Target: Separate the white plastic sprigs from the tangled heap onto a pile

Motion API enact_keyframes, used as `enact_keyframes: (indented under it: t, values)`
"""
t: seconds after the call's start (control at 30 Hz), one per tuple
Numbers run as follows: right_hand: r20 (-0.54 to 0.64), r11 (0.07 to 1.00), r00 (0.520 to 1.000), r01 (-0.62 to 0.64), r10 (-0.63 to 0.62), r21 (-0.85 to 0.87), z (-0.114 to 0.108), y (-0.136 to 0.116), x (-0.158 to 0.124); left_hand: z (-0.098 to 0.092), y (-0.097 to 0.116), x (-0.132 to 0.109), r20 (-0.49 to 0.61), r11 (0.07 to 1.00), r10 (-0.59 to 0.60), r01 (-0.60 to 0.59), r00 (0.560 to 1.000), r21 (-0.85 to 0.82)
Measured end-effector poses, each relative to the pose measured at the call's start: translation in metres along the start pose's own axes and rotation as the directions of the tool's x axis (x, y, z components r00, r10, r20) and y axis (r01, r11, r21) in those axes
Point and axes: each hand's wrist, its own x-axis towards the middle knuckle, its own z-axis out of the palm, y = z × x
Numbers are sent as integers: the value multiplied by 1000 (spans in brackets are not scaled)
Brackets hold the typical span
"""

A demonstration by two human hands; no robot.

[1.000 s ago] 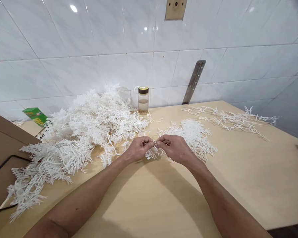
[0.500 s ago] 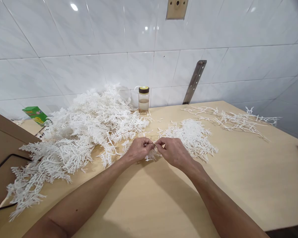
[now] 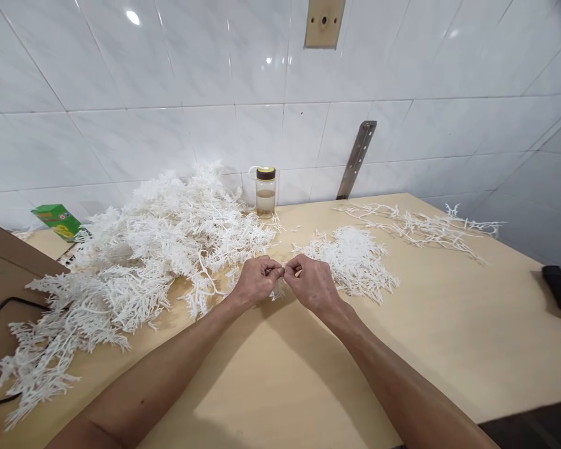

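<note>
your left hand (image 3: pixel 258 279) and right hand (image 3: pixel 310 282) seemingly pinch a white sprig (image 3: pixel 283 269), likely for control. the nearby clump (image 3: pixel 355 263) looks handy.

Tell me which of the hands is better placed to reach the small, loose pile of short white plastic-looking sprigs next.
Likely the right hand: it is beside the small white pile, between it and the left hand, which sits nearer the large, tangled white heap.

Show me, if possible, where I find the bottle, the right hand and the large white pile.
Bottle (image 3: pixel 265 194), head view: the middle of its clear body.
Right hand (image 3: pixel 311 283), head view: the back of the hand.
Large white pile (image 3: pixel 152 243), head view: the branches near its middle.
</note>
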Motion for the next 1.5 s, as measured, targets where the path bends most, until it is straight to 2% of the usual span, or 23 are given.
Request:
enact_keyframes:
  t: [0.1, 0.23, 0.33, 0.4, 0.47, 0.53, 0.6, 0.67, 0.7, 0.8, 0.9, 0.93, 0.97, 1.0, 1.03, 1.07, 1.1, 1.23, 1.37, 1.5]
  values:
    - [-52, 999, 998, 36, -35, 8, 7, 1, 0, -3, 3, -1, -2, 999, 32, -32, 999, 41]
    - [-131, 988, 981, 132, -141, -77, 10, 9, 3, -3, 9, -5, 8, 993, 86, -86, 996, 83]
    - [-185, 997, 981, 60, -52, 40, -3, 15, 8, 2, 12, -8, -17, 993, 111, -111, 994, 30]
    - [-149, 960, 987, -24, 67, 277, -18, 17, 10, 5, 9, -8, -40, 997, 15, -18, 999, -80]
    - [-111, 861, 983, -71, 146, 503, -33, 18, 11, 6, 3, -5, -30, 966, -132, 122, 991, -229]
    - [-188, 782, 963, -35, 193, 622, -47, 24, 14, 5, -4, -2, -23, 915, -226, 204, 974, -349]
    - [-316, 789, 919, 9, 235, 614, -58, 37, 17, 2, -8, 1, -18, 867, -286, 251, 958, -431]
    - [-415, 869, 864, -50, 285, 491, -66, 54, 22, 0, -8, 3, 12, 825, -331, 295, 944, -482]
    - [-429, 907, 854, -109, 295, 407, -69, 61, 24, -1, -8, 3, 31, 807, -347, 316, 937, -499]
    - [-359, 963, 896, -222, 263, 151, -77, 70, 25, -1, -5, 2, 58, 777, -380, 352, 923, -522]
    - [-246, 984, 956, -135, 161, 119, -83, 54, 17, 1, -5, 2, 49, 780, -388, 356, 921, -515]
    - [-116, 984, 987, -94, 112, 153, -84, 47, 13, 1, -5, 2, 46, 784, -385, 353, 922, -511]
    - [87, 980, 995, -73, 58, 185, -84, 40, 9, 1, -6, 2, 39, 787, -383, 348, 923, -509]
    - [290, 976, 957, -68, 5, 209, -84, 34, 6, 1, -7, 2, 29, 790, -384, 344, 923, -507]
    - [452, 972, 891, -73, -37, 222, -83, 31, 3, 1, -7, 2, 18, 792, -387, 342, 922, -506]
    - [549, 972, 834, -80, -56, 221, -80, 29, 2, 0, -7, 3, 10, 792, -390, 341, 921, -506]
    - [577, 973, 815, -83, -57, 215, -77, 29, 1, 0, -7, 3, 5, 792, -392, 341, 920, -507]
    - [390, 963, 921, -100, -6, 250, -54, 36, 4, 0, -4, 1, 32, 790, -380, 343, 924, -508]
    - [341, 895, 938, -211, 71, 394, -32, 35, 9, 3, 1, -2, 111, 802, -336, 346, 935, -487]
    - [250, 836, 961, -234, 121, 495, -21, 29, 12, 5, 4, -5, 144, 808, -311, 341, 939, -481]
